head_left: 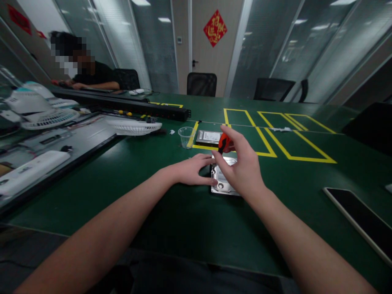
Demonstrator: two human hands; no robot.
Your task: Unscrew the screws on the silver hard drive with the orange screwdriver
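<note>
"What's closest?"

"One black-screened phone with a pale rim [361, 224], at the right of the broad green desk [294, 175]; the frame cuts it off."

"And the hands?"

"Two, both at one silver rectangular metal hard drive [225, 188]. The left hand [196, 170] is spread, thumb and fingers apart, their tips at the drive's left edge; it grips nothing that I can see. The right hand [245, 163] is closed, thumb and fingers around one red-and-black tool handle [224, 141] above the drive. I can't tell whether its tip touches; the hand hides it."

"How near is the desk's edge?"

"The drive lies well in from the front edge, with bare green between, and more open room rightward to the phone."

"Just beyond?"

"A second drive, dark-edged with a white label [210, 136], inside yellow tape lines [306, 158], and one clear plastic cup [184, 141] just left of it. So two drives, one cup."

"Farther?"

"One seated person in dark clothing [101, 73], far left."
</note>
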